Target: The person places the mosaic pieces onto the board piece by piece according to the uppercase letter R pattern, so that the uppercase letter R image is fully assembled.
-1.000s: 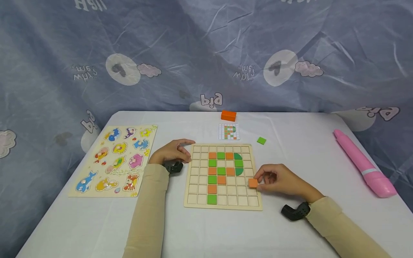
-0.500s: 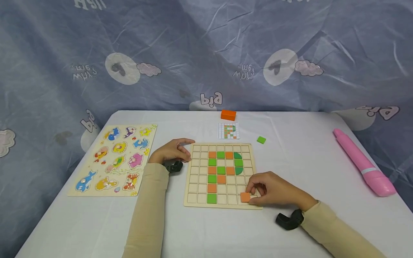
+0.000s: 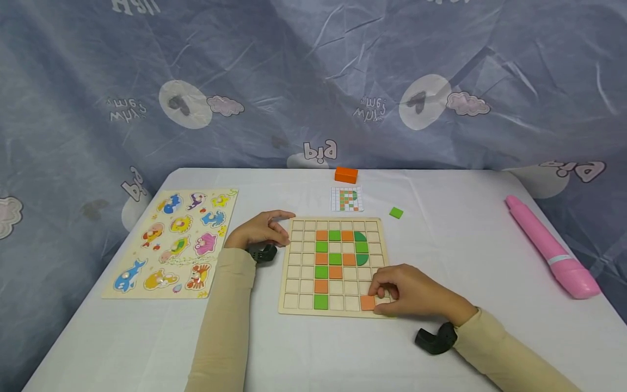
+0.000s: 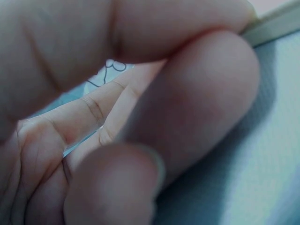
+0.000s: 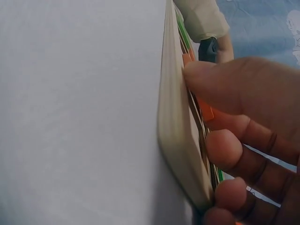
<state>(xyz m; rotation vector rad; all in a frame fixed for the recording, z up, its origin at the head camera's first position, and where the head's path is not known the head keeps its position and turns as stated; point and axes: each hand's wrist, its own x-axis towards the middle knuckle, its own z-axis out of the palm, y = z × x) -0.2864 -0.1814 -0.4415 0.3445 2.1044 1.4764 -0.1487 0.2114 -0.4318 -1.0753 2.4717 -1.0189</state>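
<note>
My right hand (image 3: pixel 416 291) pinches an orange square tile (image 3: pixel 367 303) between thumb and fingers, over the bottom row of a wooden grid board (image 3: pixel 299 286) toward its right side. Up close in the right wrist view, the thumb presses at that tile's edge (image 5: pixel 206 111), right by the board's rim. Other orange and green square tiles and two dark green rounded pieces (image 3: pixel 360 237) lie in the grid. At the board's upper left corner rests my left hand (image 3: pixel 262 230), its index fingertip on the edge and the other fingers loosely bent, holding nothing.
Behind the board lie a printed pattern card (image 3: pixel 346 200), an orange block (image 3: pixel 346 175) and a loose green tile (image 3: pixel 396 213). An animal puzzle board (image 3: pixel 168 245) is on the left, a pink cylindrical object (image 3: pixel 551 247) on the right. A printed curtain (image 3: pixel 294 81) hangs behind the table.
My right hand has carried the orange tile from the board's right edge toward me and leftward, down to the bottom row. The left hand has stayed put.
</note>
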